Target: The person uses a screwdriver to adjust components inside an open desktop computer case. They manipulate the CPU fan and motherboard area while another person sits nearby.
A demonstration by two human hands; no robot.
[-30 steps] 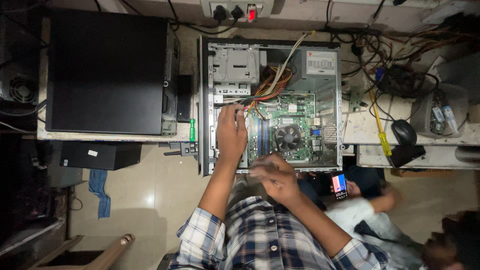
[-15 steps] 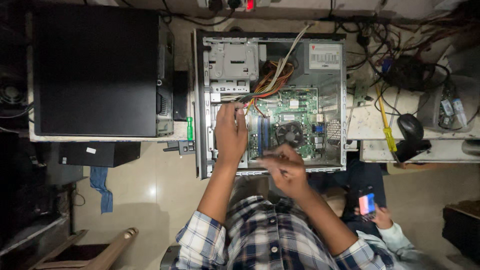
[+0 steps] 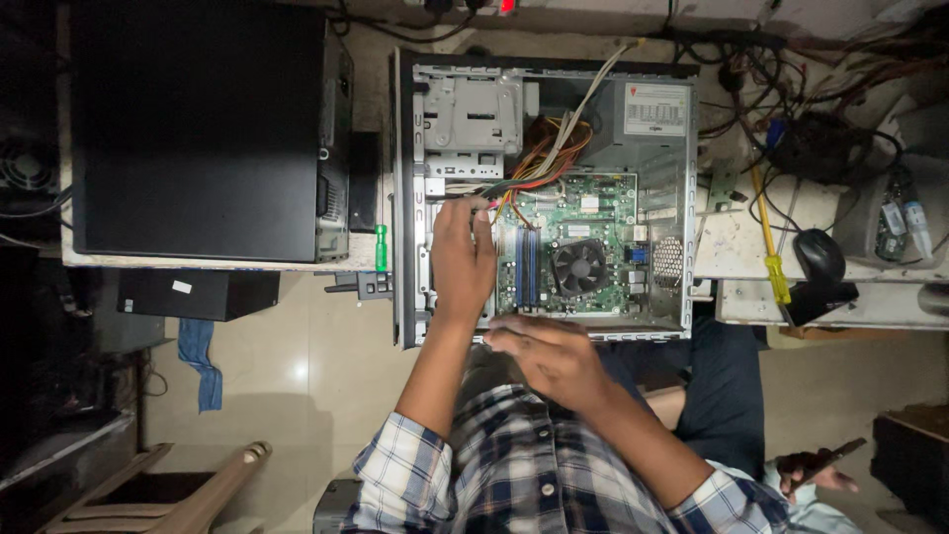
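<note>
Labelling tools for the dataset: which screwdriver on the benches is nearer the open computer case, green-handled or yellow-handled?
The green-handled screwdriver: it lies right against the open grey computer case's left wall. The yellow-handled screwdriver lies apart on the white bench to the right.

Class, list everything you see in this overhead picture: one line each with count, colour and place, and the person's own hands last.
open computer case: one, grey, centre
motherboard: one, green, inside case
cooling fan: one, black, on motherboard
cable bundle: one, orange, red and black, inside case
closed tower: one, black, left
screwdriver: one, yellow, right bench
mouse: one, black, right bench
left hand: inside case, at cables
right hand: at case's near edge
</note>
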